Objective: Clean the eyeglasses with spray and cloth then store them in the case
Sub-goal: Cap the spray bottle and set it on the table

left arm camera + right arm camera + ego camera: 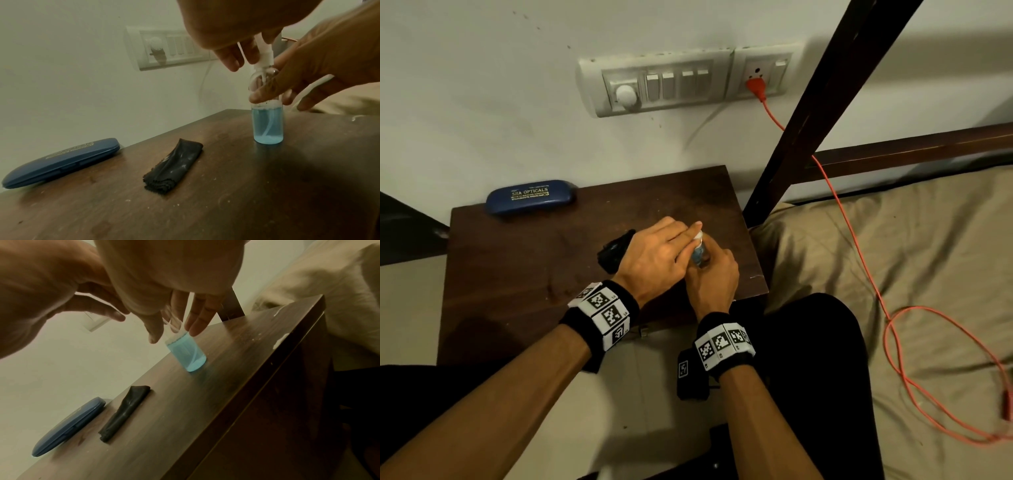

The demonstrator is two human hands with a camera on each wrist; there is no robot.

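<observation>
A small clear spray bottle (700, 256) with blue liquid stands upright near the right edge of the dark wooden table (524, 291). My right hand (717, 262) grips the bottle's clear upper body (187, 353). My left hand (686, 238) reaches over from the left, and its fingers (232, 60) close round the white spray head (262, 53). A folded black cloth (173, 167) lies left of the bottle. The shut blue eyeglass case (530, 197) lies at the table's back left, by the wall. No eyeglasses are in view.
A switch panel (654, 85) is on the wall behind the table, and an orange cable (859, 246) runs from its socket across the beige bed (928, 274) to the right. A dark bedpost (808, 120) rises beside the table's right back corner.
</observation>
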